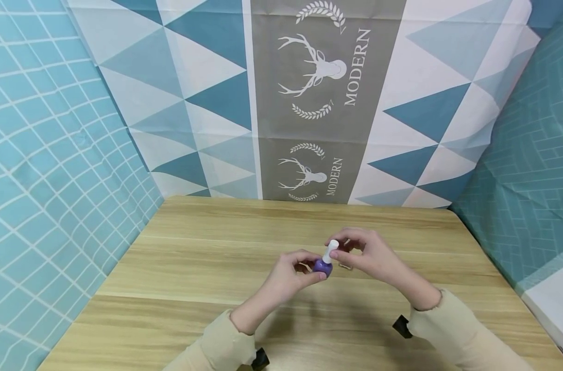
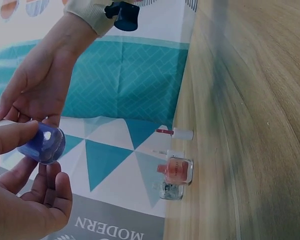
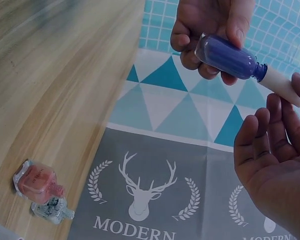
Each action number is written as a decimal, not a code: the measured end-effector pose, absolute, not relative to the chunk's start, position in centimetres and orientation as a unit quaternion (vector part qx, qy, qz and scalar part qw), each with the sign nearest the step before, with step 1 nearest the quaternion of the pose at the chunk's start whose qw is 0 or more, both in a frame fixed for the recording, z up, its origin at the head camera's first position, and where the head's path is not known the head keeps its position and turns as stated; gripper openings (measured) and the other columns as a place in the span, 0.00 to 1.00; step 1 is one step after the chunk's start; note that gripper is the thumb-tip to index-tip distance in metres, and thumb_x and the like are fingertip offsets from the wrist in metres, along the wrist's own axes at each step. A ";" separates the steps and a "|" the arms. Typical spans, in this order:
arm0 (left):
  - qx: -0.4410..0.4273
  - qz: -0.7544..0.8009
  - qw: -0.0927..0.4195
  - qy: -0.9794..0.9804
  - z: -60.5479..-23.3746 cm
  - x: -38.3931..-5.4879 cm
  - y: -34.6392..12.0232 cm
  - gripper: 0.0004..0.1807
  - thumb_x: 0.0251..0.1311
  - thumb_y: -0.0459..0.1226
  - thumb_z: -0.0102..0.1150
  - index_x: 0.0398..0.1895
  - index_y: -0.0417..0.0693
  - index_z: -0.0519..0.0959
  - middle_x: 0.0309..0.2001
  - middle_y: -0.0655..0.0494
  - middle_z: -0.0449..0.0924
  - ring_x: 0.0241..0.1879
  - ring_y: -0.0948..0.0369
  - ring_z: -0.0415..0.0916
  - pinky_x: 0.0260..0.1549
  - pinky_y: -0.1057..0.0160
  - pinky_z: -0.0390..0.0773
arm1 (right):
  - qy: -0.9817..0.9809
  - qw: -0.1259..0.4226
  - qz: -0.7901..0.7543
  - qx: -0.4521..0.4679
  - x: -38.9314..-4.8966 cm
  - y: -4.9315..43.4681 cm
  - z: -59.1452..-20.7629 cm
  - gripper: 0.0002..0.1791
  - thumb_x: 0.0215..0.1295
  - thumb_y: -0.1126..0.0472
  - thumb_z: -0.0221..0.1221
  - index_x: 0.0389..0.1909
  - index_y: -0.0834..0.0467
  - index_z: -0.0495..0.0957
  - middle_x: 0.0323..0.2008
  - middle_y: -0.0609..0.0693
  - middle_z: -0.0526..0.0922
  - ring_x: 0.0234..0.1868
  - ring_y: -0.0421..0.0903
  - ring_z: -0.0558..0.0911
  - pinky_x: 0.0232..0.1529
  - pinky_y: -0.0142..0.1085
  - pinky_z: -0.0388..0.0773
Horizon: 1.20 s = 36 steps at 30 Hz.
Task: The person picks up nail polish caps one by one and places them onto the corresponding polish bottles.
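Note:
My left hand (image 1: 287, 274) grips a purple nail polish bottle (image 3: 226, 56) between thumb and fingers, above the wooden table. With thumb and fingertips, my right hand (image 1: 368, 253) pinches the bottle's white cap (image 3: 279, 84). Threads of the bottle's neck show between cap and bottle in the right wrist view, the cap still in line with the neck. The bottle tilts in the head view, cap end up and towards the right hand.
On the wooden table (image 1: 179, 268) stand an uncapped pink nail polish bottle (image 2: 178, 171) and an uncapped clear bottle with dark flecks (image 2: 171, 191). A white cap with a reddish brush (image 2: 183, 134) stands beside them, another brush cap nearby. Patterned cloths (image 1: 207, 77) rise behind the table.

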State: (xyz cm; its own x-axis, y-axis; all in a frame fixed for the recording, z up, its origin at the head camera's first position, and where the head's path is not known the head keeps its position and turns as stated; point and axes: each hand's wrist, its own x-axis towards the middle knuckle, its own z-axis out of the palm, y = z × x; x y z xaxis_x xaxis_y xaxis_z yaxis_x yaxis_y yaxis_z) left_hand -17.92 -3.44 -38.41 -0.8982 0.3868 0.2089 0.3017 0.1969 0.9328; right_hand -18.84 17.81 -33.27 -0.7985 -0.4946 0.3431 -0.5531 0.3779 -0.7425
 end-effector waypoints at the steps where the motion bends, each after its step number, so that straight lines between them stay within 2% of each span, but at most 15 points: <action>1: 0.221 0.593 0.037 0.773 -38.4 -17.9 -3.4 0.15 0.50 0.37 0.70 0.43 0.47 0.83 0.39 0.57 0.83 0.36 0.63 0.76 0.37 0.67 0.78 | -0.829 0.032 0.460 0.317 -18.9 17.7 -33.2 0.07 0.60 0.61 0.63 0.40 0.53 0.80 0.32 0.46 0.81 0.28 0.42 0.78 0.22 0.34 0.77; 11: 0.195 0.602 0.042 0.773 -38.2 -18.0 -3.3 0.16 0.52 0.40 0.69 0.45 0.46 0.82 0.40 0.53 0.83 0.35 0.62 0.75 0.35 0.67 0.77 | -0.823 0.032 0.471 0.318 -19.4 17.3 -33.1 0.06 0.61 0.62 0.62 0.39 0.54 0.80 0.33 0.47 0.80 0.26 0.43 0.77 0.23 0.34 0.76; 14: 0.195 0.608 0.036 0.769 -38.0 -18.0 -3.2 0.17 0.52 0.39 0.69 0.45 0.45 0.82 0.41 0.52 0.83 0.35 0.61 0.75 0.35 0.67 0.77 | -0.824 0.037 0.469 0.315 -19.6 17.3 -33.1 0.06 0.61 0.62 0.62 0.38 0.54 0.80 0.33 0.47 0.80 0.28 0.43 0.78 0.27 0.33 0.78; 17: 0.195 0.611 0.030 0.767 -38.1 -18.1 -3.1 0.16 0.51 0.38 0.69 0.45 0.45 0.82 0.41 0.51 0.83 0.35 0.62 0.75 0.35 0.68 0.77 | -0.824 0.043 0.468 0.318 -19.8 17.2 -33.2 0.05 0.61 0.61 0.63 0.38 0.54 0.80 0.33 0.46 0.80 0.30 0.43 0.78 0.30 0.33 0.78; 25: 0.198 0.613 0.022 0.764 -38.5 -18.3 -2.9 0.15 0.51 0.35 0.69 0.44 0.44 0.83 0.40 0.51 0.83 0.36 0.63 0.75 0.35 0.68 0.77 | -0.825 0.047 0.465 0.317 -20.0 17.0 -33.5 0.06 0.60 0.61 0.63 0.38 0.56 0.81 0.32 0.46 0.80 0.29 0.43 0.78 0.30 0.33 0.78; 36: 0.208 0.601 0.015 0.771 -38.5 -18.3 -3.1 0.15 0.52 0.38 0.69 0.44 0.45 0.84 0.40 0.53 0.83 0.34 0.64 0.75 0.33 0.68 0.77 | -0.830 0.063 0.455 0.317 -19.9 16.9 -33.5 0.05 0.59 0.60 0.64 0.37 0.54 0.81 0.32 0.44 0.80 0.31 0.42 0.79 0.34 0.33 0.78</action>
State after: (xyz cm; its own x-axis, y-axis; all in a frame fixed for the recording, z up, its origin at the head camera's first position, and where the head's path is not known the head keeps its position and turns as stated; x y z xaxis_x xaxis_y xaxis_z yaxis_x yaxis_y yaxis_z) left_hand -18.27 -3.06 -38.47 -0.9129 0.3387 0.2277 0.3036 0.1907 0.9335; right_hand -19.91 16.89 -33.51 -0.7906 -0.4689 0.3938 -0.5841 0.3842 -0.7151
